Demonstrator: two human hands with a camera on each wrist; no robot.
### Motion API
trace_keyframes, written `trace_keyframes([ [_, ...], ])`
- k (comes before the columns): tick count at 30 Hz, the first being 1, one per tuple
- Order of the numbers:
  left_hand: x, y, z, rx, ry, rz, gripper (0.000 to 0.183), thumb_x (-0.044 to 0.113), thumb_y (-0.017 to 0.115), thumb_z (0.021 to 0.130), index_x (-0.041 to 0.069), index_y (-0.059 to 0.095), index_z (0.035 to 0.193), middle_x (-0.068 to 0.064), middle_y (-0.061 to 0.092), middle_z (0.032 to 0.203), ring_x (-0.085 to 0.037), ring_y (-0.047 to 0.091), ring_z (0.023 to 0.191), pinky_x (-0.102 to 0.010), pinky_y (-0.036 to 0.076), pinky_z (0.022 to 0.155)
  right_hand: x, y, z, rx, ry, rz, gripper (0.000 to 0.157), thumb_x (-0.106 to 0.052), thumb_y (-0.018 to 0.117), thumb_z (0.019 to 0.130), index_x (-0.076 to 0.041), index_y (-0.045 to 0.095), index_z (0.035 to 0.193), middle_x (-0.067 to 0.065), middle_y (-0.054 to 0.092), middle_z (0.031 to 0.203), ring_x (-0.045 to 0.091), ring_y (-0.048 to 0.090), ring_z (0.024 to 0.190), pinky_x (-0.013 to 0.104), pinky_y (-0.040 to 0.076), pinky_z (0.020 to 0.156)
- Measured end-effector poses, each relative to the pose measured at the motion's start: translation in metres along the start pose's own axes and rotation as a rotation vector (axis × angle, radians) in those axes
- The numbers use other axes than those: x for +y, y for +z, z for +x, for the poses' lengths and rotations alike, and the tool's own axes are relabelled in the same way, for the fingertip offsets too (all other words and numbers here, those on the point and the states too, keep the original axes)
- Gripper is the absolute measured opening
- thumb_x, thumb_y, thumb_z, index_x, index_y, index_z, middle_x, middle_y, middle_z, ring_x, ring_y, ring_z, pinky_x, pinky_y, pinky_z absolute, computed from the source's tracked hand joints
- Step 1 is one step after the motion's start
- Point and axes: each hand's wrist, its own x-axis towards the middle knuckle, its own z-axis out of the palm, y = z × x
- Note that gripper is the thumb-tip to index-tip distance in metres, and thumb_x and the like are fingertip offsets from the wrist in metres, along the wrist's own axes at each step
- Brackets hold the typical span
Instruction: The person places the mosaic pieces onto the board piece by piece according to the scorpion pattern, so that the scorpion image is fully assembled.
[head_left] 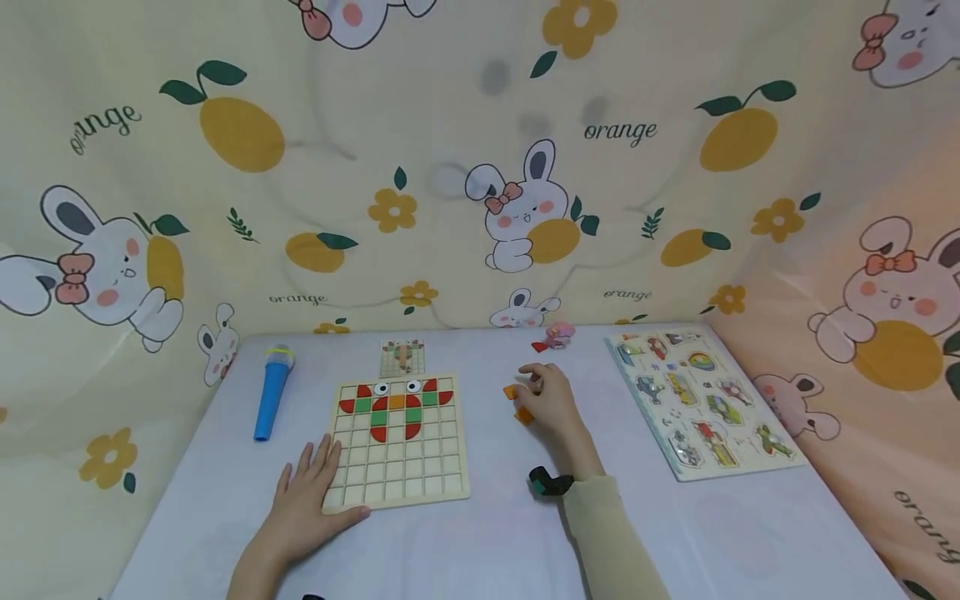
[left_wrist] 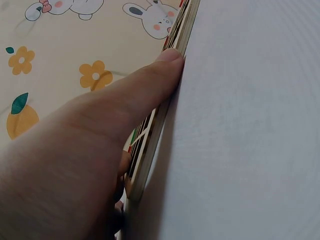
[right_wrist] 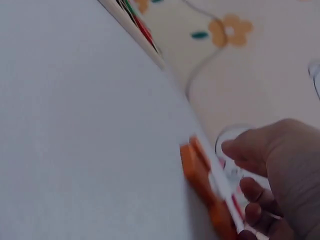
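Wooden grid board (head_left: 405,471), head view: flat on the white surface (head_left: 495,542); red, green and orange tiles (head_left: 395,402) and two round eye tiles (head_left: 382,388) fill part of its far half.
Left hand (head_left: 302,504), head view: at the board's near left corner, fingers relaxed and spread along the left edge, thumb stretched along the near edge, nothing clasped.
Right hand (head_left: 553,404), head view: fingers bent beside two loose orange tiles (head_left: 523,415), right of the board.
Black strap (head_left: 551,482), head view: at the right wrist, by the pale sleeve (head_left: 611,525).
Picture card (head_left: 388,360), head view: just beyond the board's far edge.
Blue microphone (head_left: 272,400), head view: lying left of the board.
Red tile (head_left: 539,347), head view: beside a pink toy (head_left: 560,334), near the far edge.
Picture puzzle (head_left: 667,417), head view: flat at the right.
Thumb, left wrist view: straight, resting against the board's edge; the other fingers are mostly hidden.
Orange pair, right wrist view: blurred, on the surface next to the right hand; its thumb and curved fingers stand apart, released. Whether a fingertip touches a tile, I cannot tell.
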Motion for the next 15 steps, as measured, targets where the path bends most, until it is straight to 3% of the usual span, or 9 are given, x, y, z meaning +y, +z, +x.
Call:
trace_keyframes([
  [5,0.001,0.001,-0.002,-0.004,-0.003,-0.008,0.128,0.078,0.073,0.082,0.001,0.019,0.168,-0.024,0.008,0.176,-0.054,-0.002,0.16,-0.077,-0.006,0.122,0.016,0.001,0.001,-0.022,0.004,-0.019,0.036,-0.017,0.077,0.094,-0.007,0.073,0.128,0.015,0.064,0.11,0.029,0.057,0.1,0.041,0.05,0.087],
  [15,0.003,-0.001,-0.002,0.017,0.012,0.002,0.127,0.078,0.072,0.081,0.0,0.021,0.167,-0.025,0.01,0.176,-0.055,0.0,0.16,-0.078,-0.004,0.122,0.019,0.006,-0.001,-0.025,-0.017,-0.109,0.038,-0.022,0.074,0.092,-0.012,0.074,0.129,0.017,0.065,0.117,0.034,0.056,0.108,0.054,0.042,0.095],
])
